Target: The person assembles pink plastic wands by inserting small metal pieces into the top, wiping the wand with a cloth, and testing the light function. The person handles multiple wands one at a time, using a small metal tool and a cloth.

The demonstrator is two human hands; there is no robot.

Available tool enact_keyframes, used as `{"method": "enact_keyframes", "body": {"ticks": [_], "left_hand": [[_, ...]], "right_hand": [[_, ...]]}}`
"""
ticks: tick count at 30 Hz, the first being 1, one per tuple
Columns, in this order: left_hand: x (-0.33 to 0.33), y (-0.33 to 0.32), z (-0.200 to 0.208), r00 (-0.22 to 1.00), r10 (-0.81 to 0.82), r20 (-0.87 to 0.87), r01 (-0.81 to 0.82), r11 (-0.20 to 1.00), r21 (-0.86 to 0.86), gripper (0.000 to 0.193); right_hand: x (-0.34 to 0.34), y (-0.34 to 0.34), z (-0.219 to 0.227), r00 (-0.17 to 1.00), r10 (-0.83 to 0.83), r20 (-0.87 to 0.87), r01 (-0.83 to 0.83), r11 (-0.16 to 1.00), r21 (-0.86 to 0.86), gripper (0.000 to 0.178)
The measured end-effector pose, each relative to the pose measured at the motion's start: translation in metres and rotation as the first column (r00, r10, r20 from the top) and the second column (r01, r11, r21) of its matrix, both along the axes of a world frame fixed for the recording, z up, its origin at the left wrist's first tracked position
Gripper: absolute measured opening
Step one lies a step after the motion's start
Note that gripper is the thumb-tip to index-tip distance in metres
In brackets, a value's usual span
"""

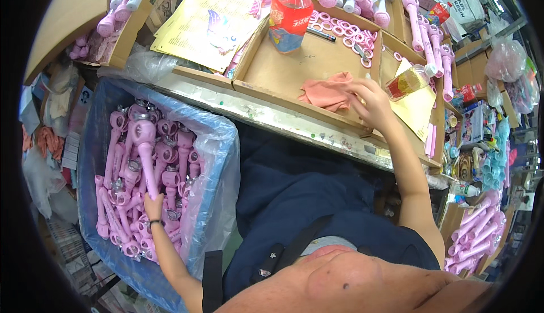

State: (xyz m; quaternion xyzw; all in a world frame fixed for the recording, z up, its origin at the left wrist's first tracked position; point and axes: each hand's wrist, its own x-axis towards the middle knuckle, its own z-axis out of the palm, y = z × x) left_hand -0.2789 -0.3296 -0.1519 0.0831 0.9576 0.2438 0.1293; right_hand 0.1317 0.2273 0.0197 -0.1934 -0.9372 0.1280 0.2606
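My left hand [153, 206] grips the handle of a pink toy wand [145, 151], its round head pointing away from me. That wand lies over a heap of similar pink wands [122, 199] in a large bin lined with blue plastic [218, 160]. On the workbench, my right hand [369, 102] has its fingers on the edge of a crumpled orange cloth [326, 92], which they appear to pinch. The cloth rests in a shallow cardboard tray [272, 75]. A bottle with a red label and red cap [290, 15] stands at that tray's left side.
Pink rings [345, 28], a dark pen [321, 34] and scissors [361, 51] lie at the tray's back. Right of my right hand, a clear bottle [409, 82] lies on yellow paper [411, 112]. Yellow printed sheets [207, 21] sit at left. More pink parts [479, 228] fill a box at far right.
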Motion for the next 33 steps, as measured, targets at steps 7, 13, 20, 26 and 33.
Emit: {"method": "enact_keyframes", "body": {"ticks": [7, 13, 20, 26, 33], "left_hand": [[0.157, 0.059, 0.141, 0.985, 0.002, 0.173, -0.110, 0.779, 0.618, 0.037], [0.255, 0.221, 0.153, 0.457, -0.775, 0.436, -0.144, 0.420, 0.896, 0.062], [0.310, 0.323, 0.147, 0.205, -0.806, 0.555, -0.076, 0.552, 0.830, 0.046], [0.328, 0.327, 0.147, 0.127, -0.780, 0.612, -0.152, 0.595, 0.789, 0.043], [0.327, 0.320, 0.136, 0.461, -0.780, 0.423, 0.005, 0.479, 0.878, 0.057]], "right_hand": [[-0.049, 0.040, -0.022, 0.952, 0.116, 0.282, -0.144, 0.986, 0.079, 0.015], [0.004, 0.039, -0.007, 0.782, -0.154, -0.604, -0.367, 0.670, -0.646, 0.014], [0.018, 0.007, 0.056, 0.486, -0.133, -0.864, -0.613, 0.654, -0.444, 0.017], [-0.041, -0.012, 0.064, 0.943, 0.252, -0.219, -0.234, 0.967, 0.105, 0.025], [-0.026, -0.071, 0.003, 0.645, -0.353, -0.677, -0.266, 0.727, -0.633, 0.052]]}}
